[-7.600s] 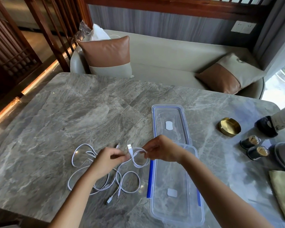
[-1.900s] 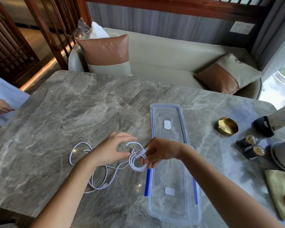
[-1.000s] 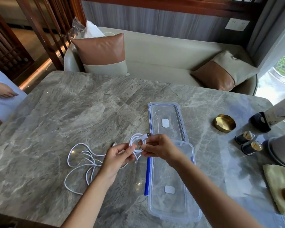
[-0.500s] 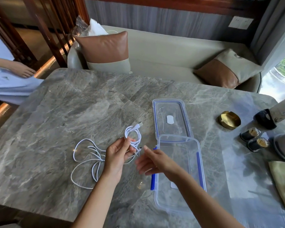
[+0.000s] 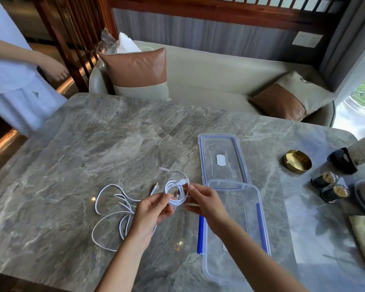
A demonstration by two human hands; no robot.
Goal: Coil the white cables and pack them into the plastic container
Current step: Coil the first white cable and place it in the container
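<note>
My left hand (image 5: pixel 152 209) and right hand (image 5: pixel 204 204) both pinched the coil (image 5: pixel 176 193); loose cable (image 5: pixel 114 209) lay left, container (image 5: pixel 241 207) just right, lid (image 5: pixel 222 161) behind.

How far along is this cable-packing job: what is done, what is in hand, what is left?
Done: the plastic container stands open, its lid lying beyond it, and one white cable is mostly wound into a small coil. In hand: left hand and right hand both hold that coil. Left: the loose cable lies uncoiled on the table, and no cable shows inside the container.
</note>
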